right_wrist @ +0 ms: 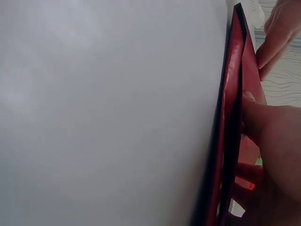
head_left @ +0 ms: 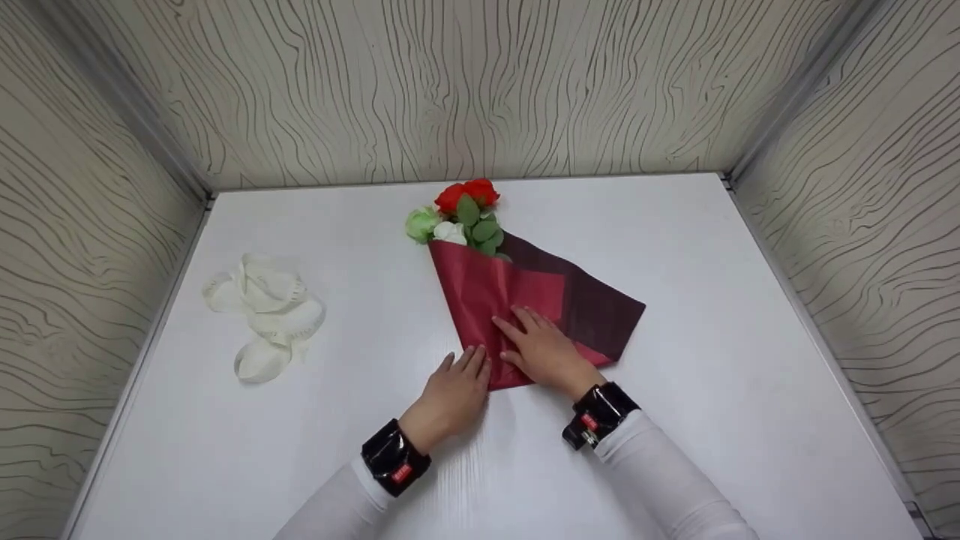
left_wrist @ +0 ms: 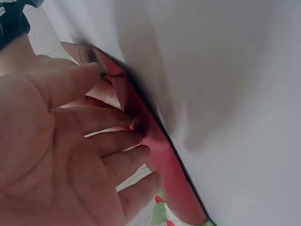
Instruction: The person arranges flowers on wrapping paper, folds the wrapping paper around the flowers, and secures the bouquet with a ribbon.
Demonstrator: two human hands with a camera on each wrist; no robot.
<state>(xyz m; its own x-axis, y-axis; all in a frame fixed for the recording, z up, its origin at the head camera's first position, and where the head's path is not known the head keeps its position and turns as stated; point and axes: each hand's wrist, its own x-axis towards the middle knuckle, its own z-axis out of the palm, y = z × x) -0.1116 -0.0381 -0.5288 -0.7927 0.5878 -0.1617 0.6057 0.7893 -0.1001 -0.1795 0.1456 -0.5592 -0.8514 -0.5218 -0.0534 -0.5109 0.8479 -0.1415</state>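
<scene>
A bouquet of artificial flowers [head_left: 466, 201], red, white and pale green with green leaves, pokes out of the top of dark red wrapping paper [head_left: 469, 289]. The paper's left side is folded over the stems, while a dark maroon flap [head_left: 600, 304] spreads to the right. My left hand [head_left: 454, 394] rests its fingertips on the lower left edge of the fold. Higher on the paper, my right hand [head_left: 546, 351] presses with fingers spread. In the left wrist view, the straight fingers [left_wrist: 124, 162] lie along the red paper [left_wrist: 164, 165]. The stems are hidden inside the wrap.
A loosely looped cream ribbon [head_left: 274, 307] lies on the left of the white table [head_left: 360, 262]. Wood-grain patterned panels [head_left: 450, 90] stand along the back and both sides. Each wrist wears a black strap [head_left: 396, 457].
</scene>
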